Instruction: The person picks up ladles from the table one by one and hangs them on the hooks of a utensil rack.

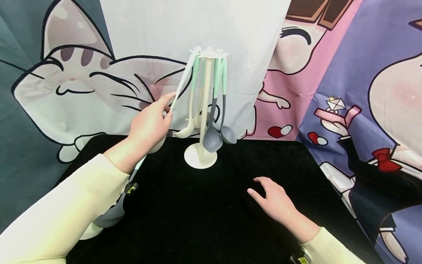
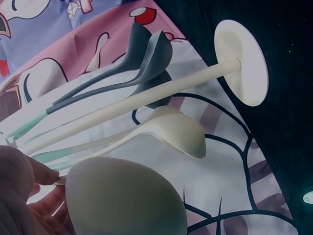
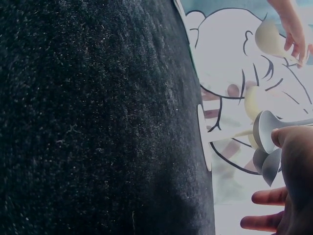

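My left hand pinches a pale ladle by its long handle, which slants up to the top of a cream utensil stand. The top end meets the hook ring; whether it is hooked there I cannot tell. In the left wrist view, its large pale bowl hangs beside the fingers. On the stand, by its pole, hang several mint-handled ladles, among them a grey one and a cream one. My right hand hovers over the table with fingers loosely spread, holding nothing.
Under my left forearm, a second round base and a grey ladle show, partly hidden by the sleeve. The stand's round base rests near the back edge of the black-covered table. A cartoon-printed cloth hangs behind.
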Available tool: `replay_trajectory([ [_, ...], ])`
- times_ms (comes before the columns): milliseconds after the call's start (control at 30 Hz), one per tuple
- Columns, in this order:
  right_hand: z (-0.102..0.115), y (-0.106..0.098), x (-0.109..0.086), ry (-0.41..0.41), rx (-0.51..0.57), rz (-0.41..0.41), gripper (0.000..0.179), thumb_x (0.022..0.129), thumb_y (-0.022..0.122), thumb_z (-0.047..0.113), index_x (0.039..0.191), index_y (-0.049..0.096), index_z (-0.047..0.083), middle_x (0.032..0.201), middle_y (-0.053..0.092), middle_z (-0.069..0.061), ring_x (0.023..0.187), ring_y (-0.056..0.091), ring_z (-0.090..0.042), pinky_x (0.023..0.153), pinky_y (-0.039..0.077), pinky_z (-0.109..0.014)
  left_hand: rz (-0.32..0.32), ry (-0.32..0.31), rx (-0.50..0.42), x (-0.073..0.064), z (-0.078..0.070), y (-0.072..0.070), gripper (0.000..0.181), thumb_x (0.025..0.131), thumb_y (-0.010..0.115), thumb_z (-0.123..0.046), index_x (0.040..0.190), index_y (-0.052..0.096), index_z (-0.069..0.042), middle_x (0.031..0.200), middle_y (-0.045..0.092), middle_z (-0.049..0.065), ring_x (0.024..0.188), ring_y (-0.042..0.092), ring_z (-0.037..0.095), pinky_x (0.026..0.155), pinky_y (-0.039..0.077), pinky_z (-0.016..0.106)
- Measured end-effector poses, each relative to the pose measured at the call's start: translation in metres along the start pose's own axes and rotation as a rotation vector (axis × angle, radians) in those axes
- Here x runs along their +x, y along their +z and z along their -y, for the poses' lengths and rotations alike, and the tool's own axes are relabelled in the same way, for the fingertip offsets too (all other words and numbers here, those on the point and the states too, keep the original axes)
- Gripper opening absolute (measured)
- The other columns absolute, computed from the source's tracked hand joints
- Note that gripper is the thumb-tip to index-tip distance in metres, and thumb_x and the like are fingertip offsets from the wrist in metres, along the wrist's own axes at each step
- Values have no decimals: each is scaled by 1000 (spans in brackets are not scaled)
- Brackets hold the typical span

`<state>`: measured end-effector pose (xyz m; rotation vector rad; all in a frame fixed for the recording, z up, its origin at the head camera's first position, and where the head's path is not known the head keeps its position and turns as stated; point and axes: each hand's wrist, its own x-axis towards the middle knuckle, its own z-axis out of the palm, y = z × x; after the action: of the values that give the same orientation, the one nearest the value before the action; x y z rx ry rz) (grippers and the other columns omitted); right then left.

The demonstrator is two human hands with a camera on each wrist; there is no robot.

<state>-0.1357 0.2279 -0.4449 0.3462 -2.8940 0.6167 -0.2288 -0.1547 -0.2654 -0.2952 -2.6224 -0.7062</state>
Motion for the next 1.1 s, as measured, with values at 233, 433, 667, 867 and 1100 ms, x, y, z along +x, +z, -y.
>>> replay_trajectory([
  [233,-1,1,-1,0,-5,1,63,97,49,62,131,60,10,135,58,-11,128,52,-31,104,36,-59,-4,0,0,1,-2,3,54,98,55,-22,149,42,-35,111,68,0,96,64,27,77,48,52],
  [433,-1,1,-1,6,2,4,64,97,49,62,132,60,10,135,58,-11,128,52,-31,105,36,-58,4,-6,-35,2,-2,10,55,97,56,-18,149,41,-29,111,68,-1,93,64,26,76,48,50],
  [667,1,1,-2,10,10,5,63,97,51,61,132,60,9,135,58,-10,128,52,-30,105,36,-59,57,-30,-83,5,-3,24,52,98,57,-17,147,42,-21,112,66,0,95,63,25,78,48,46],
  [867,-1,4,-3,13,14,2,63,96,51,61,131,61,9,134,59,-10,127,52,-30,104,36,-59,70,-44,-91,9,-3,34,47,99,56,-20,145,47,-18,112,66,1,88,64,20,78,48,42],
  [1100,-3,5,-4,20,14,8,64,96,50,62,131,60,10,135,59,-10,127,52,-30,104,37,-59,71,-64,-115,12,-2,40,46,99,56,-21,144,48,-21,114,65,-1,87,64,18,76,48,40],
])
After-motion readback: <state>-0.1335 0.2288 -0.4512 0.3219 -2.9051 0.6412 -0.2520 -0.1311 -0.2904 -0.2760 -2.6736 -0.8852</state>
